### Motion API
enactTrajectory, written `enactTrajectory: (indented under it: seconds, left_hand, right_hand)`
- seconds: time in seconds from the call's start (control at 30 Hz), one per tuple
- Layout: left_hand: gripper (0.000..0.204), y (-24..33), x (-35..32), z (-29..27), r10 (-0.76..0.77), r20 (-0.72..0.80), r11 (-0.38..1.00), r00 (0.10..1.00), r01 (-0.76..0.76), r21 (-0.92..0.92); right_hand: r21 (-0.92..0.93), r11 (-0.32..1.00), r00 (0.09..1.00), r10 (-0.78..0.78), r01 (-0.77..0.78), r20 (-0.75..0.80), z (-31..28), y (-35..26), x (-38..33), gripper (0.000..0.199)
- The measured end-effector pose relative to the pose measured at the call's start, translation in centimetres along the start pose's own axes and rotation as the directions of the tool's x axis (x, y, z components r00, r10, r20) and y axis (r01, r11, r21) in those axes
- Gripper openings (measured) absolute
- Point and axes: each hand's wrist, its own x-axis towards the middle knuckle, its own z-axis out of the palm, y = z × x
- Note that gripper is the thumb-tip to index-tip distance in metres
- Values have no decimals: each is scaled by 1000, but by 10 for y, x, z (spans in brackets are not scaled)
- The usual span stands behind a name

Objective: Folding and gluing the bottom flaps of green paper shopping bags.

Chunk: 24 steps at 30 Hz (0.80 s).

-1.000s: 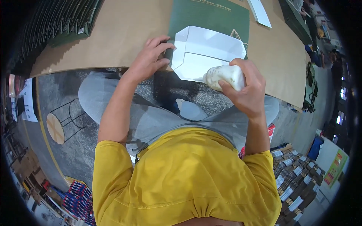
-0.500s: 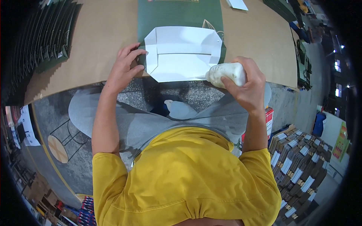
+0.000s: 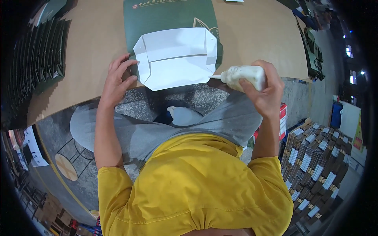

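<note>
A flat green paper bag (image 3: 165, 15) lies on a brown cardboard-covered table (image 3: 98, 43), with its white folded bottom flaps (image 3: 175, 59) opened toward me. My left hand (image 3: 118, 78) presses on the table at the left corner of the white flaps, fingers spread. My right hand (image 3: 265, 88) grips a white squeeze glue bottle (image 3: 242, 74) held sideways. Its nozzle touches the right lower corner of the white flaps.
A row of dark green folded bags (image 3: 37, 55) is stacked at the table's left. Bundles of flat cardboard pieces (image 3: 315, 165) are piled on the floor to my right. A red-and-white box (image 3: 282, 120) stands by my right knee. More green sheets (image 3: 311, 43) lie far right.
The view shifted so the bag sits more central. My right hand turned the bottle sideways and brought its nozzle to the white flap's right corner. My left hand stayed at the left edge.
</note>
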Motion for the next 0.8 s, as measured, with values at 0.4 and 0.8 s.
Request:
enactTrajectory:
  seconds: [0.4,0.8]
  left_hand:
    - [46,3,0,-1,-5,3,1000,1000,5,8]
    - [45,1,1,-1,-8,-2,1000,1000,8,-9]
  right_hand:
    - [-101,993,990,-65,52,-127,9,10,-4,42]
    - [-106,993,999,-53,54,12,9,-4,-7,40]
